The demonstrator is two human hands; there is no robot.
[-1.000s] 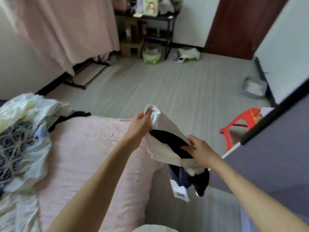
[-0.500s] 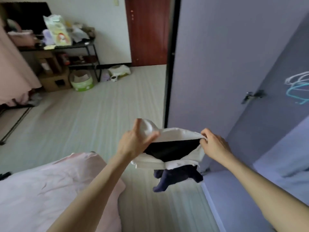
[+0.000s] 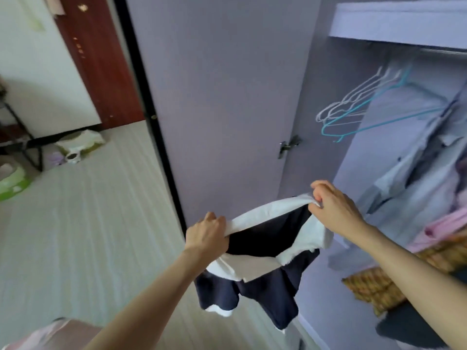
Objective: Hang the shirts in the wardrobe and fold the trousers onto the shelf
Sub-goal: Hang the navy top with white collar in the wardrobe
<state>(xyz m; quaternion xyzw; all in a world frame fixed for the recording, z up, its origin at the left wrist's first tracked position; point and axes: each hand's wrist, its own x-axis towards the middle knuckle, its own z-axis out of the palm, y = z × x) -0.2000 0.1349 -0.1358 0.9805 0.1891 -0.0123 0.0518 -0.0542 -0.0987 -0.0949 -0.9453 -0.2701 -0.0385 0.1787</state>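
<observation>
A white and navy shirt [image 3: 265, 251] hangs stretched between my two hands in front of the open wardrobe [image 3: 379, 26]. My left hand [image 3: 208, 234] grips its white edge on the left. My right hand [image 3: 333, 207] pinches the white edge on the right, a little higher. The navy part droops below both hands. Empty white and teal hangers [image 3: 358, 107] hang from the rail at the upper right. Pale blue shirts [image 3: 414, 168] hang further right inside the wardrobe.
The lilac wardrobe door [image 3: 222, 97] stands open behind the shirt. A pink garment [image 3: 444, 226] and a yellow patterned cloth [image 3: 379, 286] lie inside at the right. A corner of the pink bed [image 3: 50, 334] shows at bottom left. Green tub [image 3: 12, 180] and clutter sit on the floor at left.
The view has swung right from the bed and floor to the open wardrobe. Both hands have carried the shirt toward the wardrobe and pulled its white edge wider apart.
</observation>
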